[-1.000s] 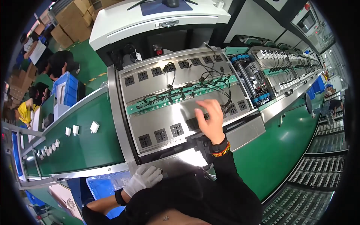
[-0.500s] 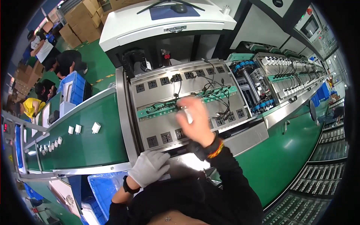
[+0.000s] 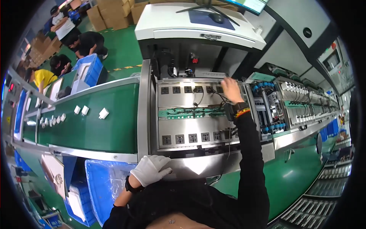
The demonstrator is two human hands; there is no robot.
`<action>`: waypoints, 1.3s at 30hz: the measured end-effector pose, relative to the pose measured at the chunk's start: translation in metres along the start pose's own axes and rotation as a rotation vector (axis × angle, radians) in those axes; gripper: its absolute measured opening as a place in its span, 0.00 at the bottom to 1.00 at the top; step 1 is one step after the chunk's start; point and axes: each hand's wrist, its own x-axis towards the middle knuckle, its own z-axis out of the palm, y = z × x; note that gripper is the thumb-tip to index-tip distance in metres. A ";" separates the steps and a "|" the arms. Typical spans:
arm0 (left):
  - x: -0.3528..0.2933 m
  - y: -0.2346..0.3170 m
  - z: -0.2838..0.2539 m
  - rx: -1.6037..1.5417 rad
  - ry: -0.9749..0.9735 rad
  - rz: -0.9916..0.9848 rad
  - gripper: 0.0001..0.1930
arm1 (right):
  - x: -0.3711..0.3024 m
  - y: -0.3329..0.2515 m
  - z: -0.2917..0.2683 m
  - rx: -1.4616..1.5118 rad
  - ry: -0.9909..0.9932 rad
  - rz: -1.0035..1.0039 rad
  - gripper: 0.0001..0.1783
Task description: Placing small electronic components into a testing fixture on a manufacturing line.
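My left hand (image 3: 151, 170), in a white glove, lies flat at the near metal edge of the test tray (image 3: 190, 124), fingers stretched and holding nothing. My bare right hand (image 3: 232, 91) reaches over the tray's far right corner, by the far row of black sockets (image 3: 188, 89). Its fingers are bunched and partly hidden; whatever they hold is out of sight. Black cables (image 3: 221, 97) run beside and beneath this hand. Along the tray's middle, a green strip (image 3: 179, 113) carries more black cables. A near row of black sockets (image 3: 192, 138) lies below the strip.
White charger plugs (image 3: 103, 113) sit on the green conveyor (image 3: 114, 137) at left. Another tray with white chargers (image 3: 295, 89) stands right, past blue rollers (image 3: 270, 107). Behind is a white desk (image 3: 175, 28) with a mouse. Blue crates (image 3: 101, 183) stand near left; several people work far left.
My right hand has moved from the tray's middle to its far right corner. The white thing seen under it before is no longer visible. My left hand stays at the near edge; the view has shifted.
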 end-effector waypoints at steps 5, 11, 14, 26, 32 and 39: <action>-0.019 -0.006 0.001 0.032 0.083 -0.163 0.13 | -0.010 -0.058 -0.021 0.669 0.322 0.130 0.14; -0.002 -0.010 0.003 0.013 0.033 0.044 0.12 | -0.101 -0.150 -0.051 0.960 -0.160 -0.003 0.09; 0.014 -0.017 -0.015 0.078 0.113 0.143 0.11 | -0.128 -0.200 -0.042 0.953 -0.361 -0.128 0.07; 0.160 -0.087 0.057 -0.562 0.089 -0.158 0.26 | -0.136 -0.151 0.066 1.541 -0.300 0.728 0.16; 0.154 -0.119 0.073 -0.396 0.108 -0.235 0.28 | -0.141 -0.196 0.039 0.568 -0.547 0.184 0.21; 0.163 -0.101 0.091 -0.207 0.126 -0.531 0.25 | -0.142 -0.194 0.070 0.361 -0.826 0.007 0.22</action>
